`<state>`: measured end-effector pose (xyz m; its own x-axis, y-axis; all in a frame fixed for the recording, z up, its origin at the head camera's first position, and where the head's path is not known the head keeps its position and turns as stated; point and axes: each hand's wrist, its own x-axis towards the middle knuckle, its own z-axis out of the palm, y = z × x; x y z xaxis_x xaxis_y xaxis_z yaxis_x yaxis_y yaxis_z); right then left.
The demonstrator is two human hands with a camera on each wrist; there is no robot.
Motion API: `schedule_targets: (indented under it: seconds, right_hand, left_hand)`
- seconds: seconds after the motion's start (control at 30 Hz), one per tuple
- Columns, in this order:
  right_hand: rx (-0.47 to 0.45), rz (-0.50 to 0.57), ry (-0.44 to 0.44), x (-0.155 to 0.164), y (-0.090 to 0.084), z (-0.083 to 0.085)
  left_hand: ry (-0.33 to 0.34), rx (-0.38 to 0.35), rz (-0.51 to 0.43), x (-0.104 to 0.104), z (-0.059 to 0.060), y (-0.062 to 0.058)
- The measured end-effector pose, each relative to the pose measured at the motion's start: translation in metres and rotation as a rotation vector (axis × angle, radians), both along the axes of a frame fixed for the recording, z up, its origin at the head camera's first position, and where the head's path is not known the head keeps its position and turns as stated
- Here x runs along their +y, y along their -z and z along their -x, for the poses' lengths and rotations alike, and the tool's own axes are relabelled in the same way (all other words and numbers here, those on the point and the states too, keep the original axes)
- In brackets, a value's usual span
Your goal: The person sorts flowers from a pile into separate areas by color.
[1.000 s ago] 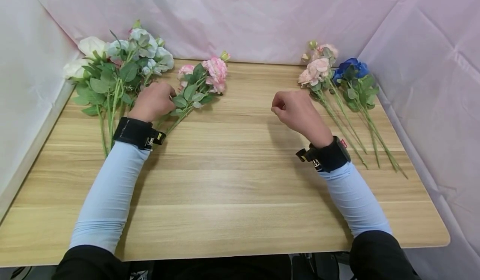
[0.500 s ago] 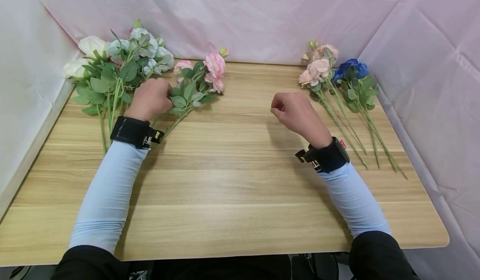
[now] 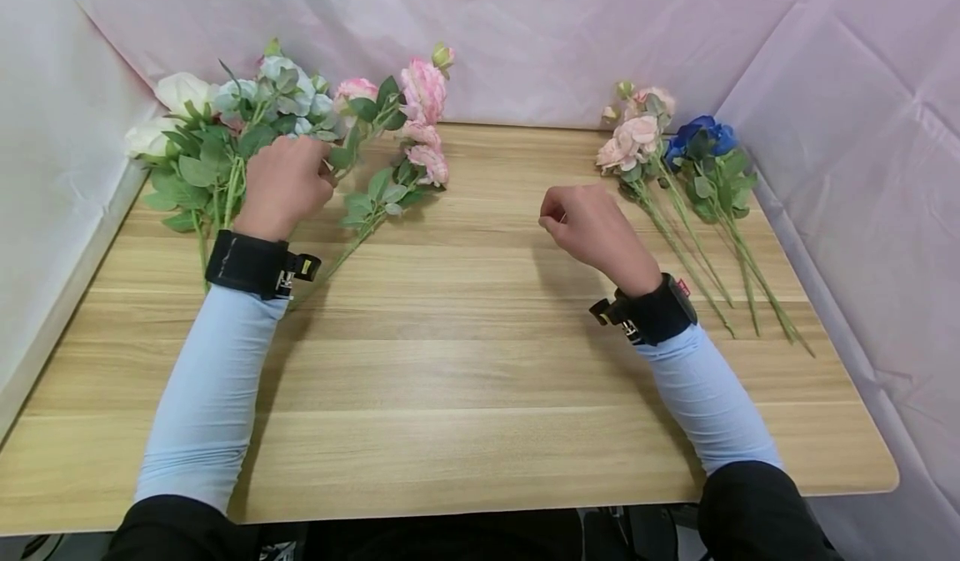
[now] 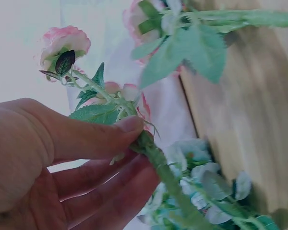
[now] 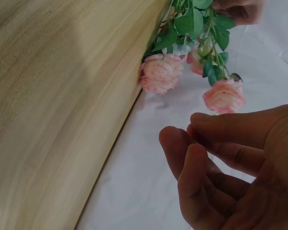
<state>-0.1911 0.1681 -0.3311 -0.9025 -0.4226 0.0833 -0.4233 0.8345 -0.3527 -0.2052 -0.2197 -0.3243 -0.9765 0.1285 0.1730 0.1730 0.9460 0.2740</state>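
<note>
Pale pink sheeting hangs behind and beside a light wooden table (image 3: 465,361) that fills most of the head view.

Toward the upper left of the frame, the left hand (image 3: 285,184) pinches the stem of a pink rose spray (image 3: 420,94) between thumb and fingers, so that its blooms stand tilted up off the table against the sheeting. The left wrist view shows the thumb (image 4: 110,139) pressed on the green stem with the fingers curled under it. Just left of that hand lies a bunch of white and pale blue flowers (image 3: 225,119) with green leaves, reaching the table's left edge. A second pink spray (image 3: 405,177) appears to lie on the wood just right of the hand, though whether it is a separate stem is hard to tell.

Right of centre, the right hand (image 3: 592,227) hovers over bare wood, fingers loosely curled and holding nothing. Near it, toward the upper right, lie a pale pink rose stem (image 3: 633,140) and a blue rose stem (image 3: 705,136), side by side.
</note>
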Motion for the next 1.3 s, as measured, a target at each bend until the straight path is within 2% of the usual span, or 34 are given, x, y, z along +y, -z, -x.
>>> schedule_targets:
  seconds: [0.2, 0.4, 0.8, 1.13, 1.3]
  right_hand:
    - [-0.009, 0.01, 0.003, 0.0, 0.002, 0.0]
    - [-0.013, 0.007, 0.003, -0.001, 0.001, 0.0]
    - [-0.016, 0.006, -0.004, -0.003, 0.002, 0.001]
    - [-0.031, 0.013, -0.001, -0.006, 0.003, 0.0]
    - [-0.041, 0.023, -0.009, -0.009, 0.001, -0.002]
  left_hand:
    - [-0.014, 0.11, 0.005, 0.003, -0.006, -0.012]
    - [-0.028, 0.16, -0.007, 0.007, -0.011, -0.02]
    - [-0.009, 0.136, -0.03, 0.014, -0.016, -0.025]
    - [0.063, 0.043, -0.086, 0.031, -0.022, -0.03]
    - [0.112, 0.07, -0.091, 0.046, -0.026, -0.03]
